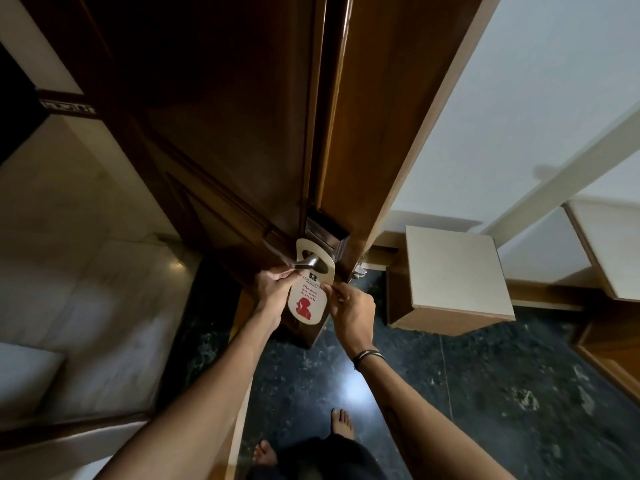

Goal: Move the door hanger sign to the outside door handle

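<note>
The door hanger sign (309, 293) hangs by its cut-out on the metal lever handle (307, 262) of the dark wooden door (225, 133), which stands ajar. The left hand (273, 285) curls around the lever's free end and the sign's left edge, while the right hand (349, 308) pinches the sign's right edge between thumb and fingertips. Whether this is the outside handle I cannot tell (only one lever shows). The card looks thin; tugging it sideways could tear the cut-out, and if the pinch loosens it may drop to the dark floor (485, 375).
</note>
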